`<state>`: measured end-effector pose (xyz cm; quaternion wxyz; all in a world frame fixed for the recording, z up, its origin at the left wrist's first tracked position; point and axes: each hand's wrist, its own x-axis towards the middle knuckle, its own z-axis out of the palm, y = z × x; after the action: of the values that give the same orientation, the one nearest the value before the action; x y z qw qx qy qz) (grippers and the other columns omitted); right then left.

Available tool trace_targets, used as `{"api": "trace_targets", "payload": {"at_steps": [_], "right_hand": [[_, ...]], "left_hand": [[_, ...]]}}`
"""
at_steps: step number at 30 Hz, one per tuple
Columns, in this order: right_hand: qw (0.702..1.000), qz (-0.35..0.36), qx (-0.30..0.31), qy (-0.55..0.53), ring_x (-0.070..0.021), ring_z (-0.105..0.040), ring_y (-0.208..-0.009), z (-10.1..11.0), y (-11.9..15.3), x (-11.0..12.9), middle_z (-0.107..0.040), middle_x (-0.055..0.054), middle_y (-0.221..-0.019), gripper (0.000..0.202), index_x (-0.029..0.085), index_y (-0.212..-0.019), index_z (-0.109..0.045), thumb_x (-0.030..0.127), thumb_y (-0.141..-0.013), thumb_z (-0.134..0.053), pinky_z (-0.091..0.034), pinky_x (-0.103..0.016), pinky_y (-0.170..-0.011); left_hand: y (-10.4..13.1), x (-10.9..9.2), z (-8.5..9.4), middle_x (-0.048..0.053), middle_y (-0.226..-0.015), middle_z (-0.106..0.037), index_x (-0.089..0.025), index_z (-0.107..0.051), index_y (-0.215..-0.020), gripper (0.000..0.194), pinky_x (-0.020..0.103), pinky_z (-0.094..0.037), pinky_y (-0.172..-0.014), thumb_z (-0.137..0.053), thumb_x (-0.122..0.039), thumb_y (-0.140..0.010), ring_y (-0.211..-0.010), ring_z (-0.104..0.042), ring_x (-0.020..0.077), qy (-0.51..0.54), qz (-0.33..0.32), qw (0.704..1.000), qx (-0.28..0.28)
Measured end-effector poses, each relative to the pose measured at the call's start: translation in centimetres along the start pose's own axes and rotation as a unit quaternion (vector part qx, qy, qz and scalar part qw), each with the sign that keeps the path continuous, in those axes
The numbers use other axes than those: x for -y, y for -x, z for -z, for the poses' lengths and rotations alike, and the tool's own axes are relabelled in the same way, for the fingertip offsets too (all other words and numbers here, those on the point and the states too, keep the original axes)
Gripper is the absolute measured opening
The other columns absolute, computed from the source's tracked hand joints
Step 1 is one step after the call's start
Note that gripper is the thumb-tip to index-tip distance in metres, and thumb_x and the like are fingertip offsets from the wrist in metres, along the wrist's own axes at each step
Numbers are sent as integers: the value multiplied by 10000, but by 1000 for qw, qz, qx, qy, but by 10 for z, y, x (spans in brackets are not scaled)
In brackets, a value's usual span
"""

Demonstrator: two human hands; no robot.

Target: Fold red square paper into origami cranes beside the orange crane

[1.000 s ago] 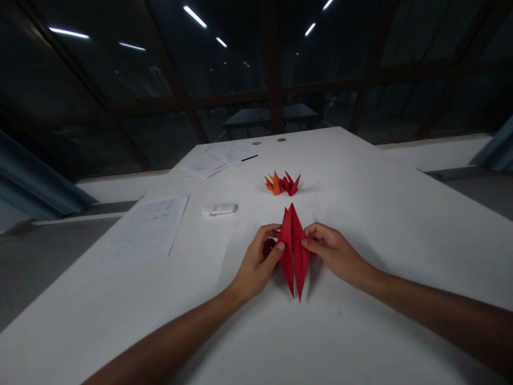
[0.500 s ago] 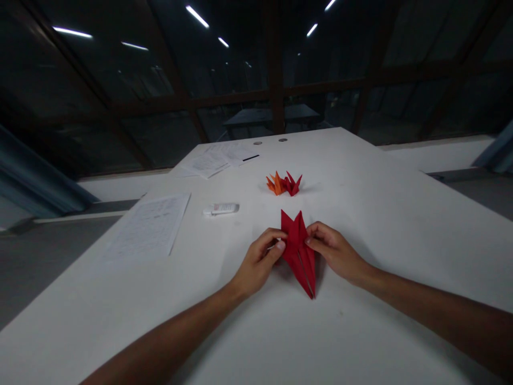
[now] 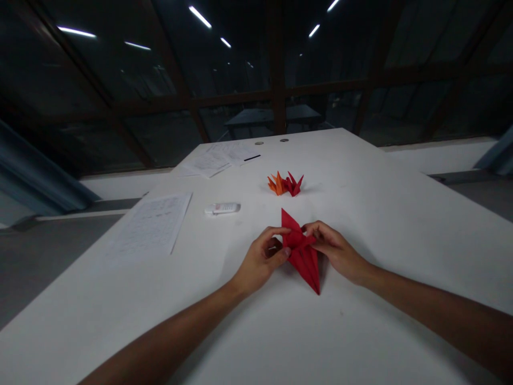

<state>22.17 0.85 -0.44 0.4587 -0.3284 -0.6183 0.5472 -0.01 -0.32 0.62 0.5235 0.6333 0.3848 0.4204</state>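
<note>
A piece of folded red paper (image 3: 306,262) is held between both hands over the white table, its long point toward me and one pointed flap standing up at the far left. My left hand (image 3: 262,259) pinches its left edge between thumb and fingers. On the other side, my right hand (image 3: 334,248) grips the right flap, which is bent over toward the near side; some of its fingertips are hidden behind the paper. Farther off stand an orange folded crane (image 3: 277,184) and a red folded crane (image 3: 294,185), side by side.
Left of the cranes lies a white marker-like object (image 3: 222,208). A printed sheet (image 3: 154,224) is at the table's left side, with more papers (image 3: 212,160) beyond. Two small round discs sit near the far edge of the white table (image 3: 385,214).
The right upper flap of the red paper, upright before, is now folded down toward me. Its near tips, earlier slightly apart, now look like one point. Both hands keep their hold.
</note>
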Motion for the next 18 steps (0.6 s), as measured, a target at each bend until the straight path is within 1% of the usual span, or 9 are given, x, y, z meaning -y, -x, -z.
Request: {"api": "trace_targets", "payload": {"at_steps": [4, 6, 8, 11, 13, 15, 16, 18], "right_hand": [[999, -11, 15, -38, -182, -602, -944, -2, 1, -4, -609, -20, -1135, 150, 249, -980, -552, 332, -926, -664, -481, -329, -839], [999, -6, 21, -36, -186, -607, -964, -2, 2, -5, -600, -28, -1154, 167, 248, -958, -544, 327, -911, -684, -493, -326, -840], [1000, 9, 24, -13, -190, -607, -994, -3, 3, -6, -587, -37, -1164, 149, 243, -916, -552, 286, -894, -693, -500, -321, -851], [998, 37, 19, 43, -203, -596, -1098, -3, 5, -5, -560, -54, -1205, 102, 228, -827, -571, 177, -867, -650, -489, -333, -926], [997, 41, 16, 68, -207, -591, -1136, -4, 6, -4, -544, -66, -1238, 116, 221, -787, -572, 132, -850, -611, -485, -338, -947], [996, 37, 17, 73, -203, -600, -1125, -4, 6, -4, -537, -72, -1248, 119, 217, -778, -572, 124, -845, -604, -489, -337, -942], [997, 37, 19, 71, -202, -602, -1123, -4, 6, -4, -538, -73, -1247, 119, 215, -775, -572, 127, -844, -612, -487, -337, -944], [997, 38, 25, 68, -205, -598, -1148, -3, 6, -3, -545, -74, -1250, 116, 214, -779, -578, 135, -850, -623, -477, -340, -963]], "left_hand": [[0, 4, -2, 23, -855, -619, -194, -586, -1234, 449, 256, -444, -665, -743, -416, -877, -740, -568, 139, -1, 19, 1000, 5], [0, 6, -3, 12, -833, -602, -196, -573, -1240, 457, 256, -440, -657, -732, -431, -882, -728, -562, 138, -3, 23, 1000, 2], [-1, 5, -3, 11, -837, -597, -197, -562, -1257, 466, 261, -448, -666, -723, -432, -888, -741, -567, 144, -7, 27, 1000, 3], [-2, 3, -2, 28, -890, -607, -199, -569, -1269, 440, 278, -477, -706, -701, -416, -910, -790, -584, 158, -26, 21, 999, 12], [-3, 2, -1, 57, -1004, -615, -201, -608, -1223, 364, 292, -496, -754, -681, -397, -926, -847, -589, 163, -48, -2, 999, 10], [-4, 1, 0, 74, -1103, -599, -196, -651, -1122, 255, 301, -505, -801, -664, -373, -939, -904, -585, 168, -70, -28, 997, 4], [-5, 2, 0, 74, -1113, -591, -190, -663, -1052, 204, 301, -505, -815, -662, -360, -939, -924, -582, 170, -79, -36, 996, 2], [-6, 2, 1, 62, -1059, -580, -178, -655, -925, 156, 292, -503, -815, -671, -333, -930, -937, -577, 173, -89, -41, 995, 2]]}}
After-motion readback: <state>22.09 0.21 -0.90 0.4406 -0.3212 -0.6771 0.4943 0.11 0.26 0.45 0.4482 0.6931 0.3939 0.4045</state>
